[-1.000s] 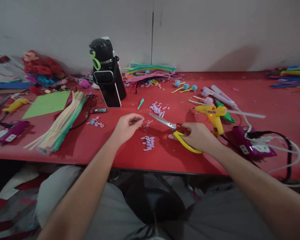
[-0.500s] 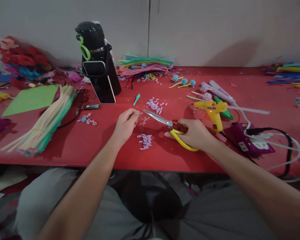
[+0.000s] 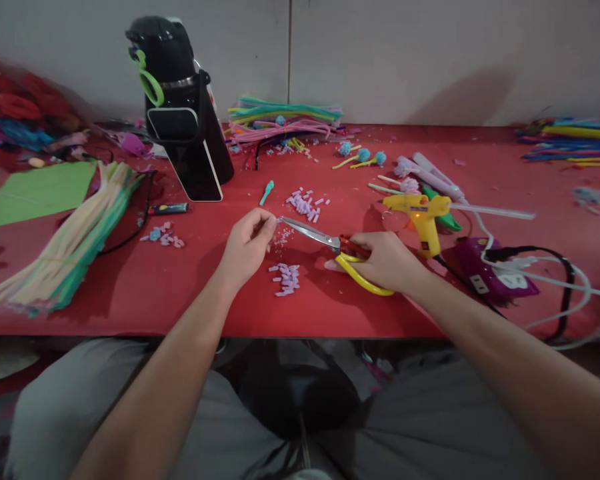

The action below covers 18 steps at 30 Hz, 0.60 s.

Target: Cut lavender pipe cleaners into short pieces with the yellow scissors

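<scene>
My right hand (image 3: 387, 260) grips the yellow and red handles of a pair of scissors (image 3: 316, 234). The blades look nearly closed and point left, their tips right by my left fingertips. My left hand (image 3: 250, 240) is closed in a pinch, with a small purple piece (image 3: 279, 220) at the fingertips, partly hidden. Tiny purple trimmings (image 3: 283, 235) lie below the blades. One pile of short purple pieces (image 3: 305, 204) lies beyond the scissors, another purple pile (image 3: 286, 279) nearer to me. A small teal piece (image 3: 267, 192) rests past my left hand.
A lit yellow glue gun (image 3: 423, 217) and purple power strip (image 3: 490, 270) with cables lie on the right. A black bottle (image 3: 215, 127) stands at back left, near bundled cream and green stems (image 3: 80, 243). More colored stems (image 3: 285, 113) lie along the wall on the red table (image 3: 190, 313).
The scissor tips have come closer to my left fingertips, and the blades look more closed. The whole view has shifted slightly; the piles look the same.
</scene>
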### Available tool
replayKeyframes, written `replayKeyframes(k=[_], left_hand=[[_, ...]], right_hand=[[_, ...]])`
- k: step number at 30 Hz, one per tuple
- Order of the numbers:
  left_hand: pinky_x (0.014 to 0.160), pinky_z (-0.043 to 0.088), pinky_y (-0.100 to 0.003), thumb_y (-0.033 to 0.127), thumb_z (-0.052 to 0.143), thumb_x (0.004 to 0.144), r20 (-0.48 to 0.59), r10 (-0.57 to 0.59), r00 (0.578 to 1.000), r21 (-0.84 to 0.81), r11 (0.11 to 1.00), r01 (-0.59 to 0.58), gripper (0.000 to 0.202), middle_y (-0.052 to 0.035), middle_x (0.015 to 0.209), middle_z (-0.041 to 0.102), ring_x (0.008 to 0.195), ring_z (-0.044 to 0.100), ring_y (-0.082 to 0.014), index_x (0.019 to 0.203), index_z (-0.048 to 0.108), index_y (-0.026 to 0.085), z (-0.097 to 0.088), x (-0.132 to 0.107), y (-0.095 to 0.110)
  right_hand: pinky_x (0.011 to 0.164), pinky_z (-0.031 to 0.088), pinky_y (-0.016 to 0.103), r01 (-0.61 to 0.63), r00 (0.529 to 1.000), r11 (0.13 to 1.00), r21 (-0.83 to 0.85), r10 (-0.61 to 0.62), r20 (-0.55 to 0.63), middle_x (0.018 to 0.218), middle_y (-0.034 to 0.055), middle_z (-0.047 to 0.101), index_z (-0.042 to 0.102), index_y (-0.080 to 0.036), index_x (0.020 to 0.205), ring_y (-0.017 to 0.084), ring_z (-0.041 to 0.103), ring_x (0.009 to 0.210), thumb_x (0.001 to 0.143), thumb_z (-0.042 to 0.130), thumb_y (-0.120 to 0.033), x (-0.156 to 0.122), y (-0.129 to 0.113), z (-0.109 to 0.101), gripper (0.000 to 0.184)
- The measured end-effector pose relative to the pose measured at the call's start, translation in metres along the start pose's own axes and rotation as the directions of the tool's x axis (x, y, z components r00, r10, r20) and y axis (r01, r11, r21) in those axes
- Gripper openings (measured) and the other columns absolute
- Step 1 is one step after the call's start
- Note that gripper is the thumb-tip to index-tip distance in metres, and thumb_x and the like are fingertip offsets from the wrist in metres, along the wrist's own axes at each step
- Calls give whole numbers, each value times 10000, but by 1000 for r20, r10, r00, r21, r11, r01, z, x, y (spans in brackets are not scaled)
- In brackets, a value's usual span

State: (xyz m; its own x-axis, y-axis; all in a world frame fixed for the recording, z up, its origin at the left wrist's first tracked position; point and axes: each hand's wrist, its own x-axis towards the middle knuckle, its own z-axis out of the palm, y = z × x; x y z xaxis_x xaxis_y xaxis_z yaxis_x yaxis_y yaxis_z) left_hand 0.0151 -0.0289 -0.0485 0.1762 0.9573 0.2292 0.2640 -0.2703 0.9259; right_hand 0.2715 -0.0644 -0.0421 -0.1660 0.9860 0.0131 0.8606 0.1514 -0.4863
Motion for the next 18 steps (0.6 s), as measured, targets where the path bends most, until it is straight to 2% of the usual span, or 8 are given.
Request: replayKeyframes(k=[18], left_hand=[[508,385,-233,294,508,972,9,-13,1000,-20,1000,13,202,25,626,526,509,468,-86,790,528,209,1,0,1]], right_hand=[[505,203,286,-9,1000,1000,-16,9,-12,530,-44,315,320,-218,556,101,267,544,635,572,-879,3,1,0,712]])
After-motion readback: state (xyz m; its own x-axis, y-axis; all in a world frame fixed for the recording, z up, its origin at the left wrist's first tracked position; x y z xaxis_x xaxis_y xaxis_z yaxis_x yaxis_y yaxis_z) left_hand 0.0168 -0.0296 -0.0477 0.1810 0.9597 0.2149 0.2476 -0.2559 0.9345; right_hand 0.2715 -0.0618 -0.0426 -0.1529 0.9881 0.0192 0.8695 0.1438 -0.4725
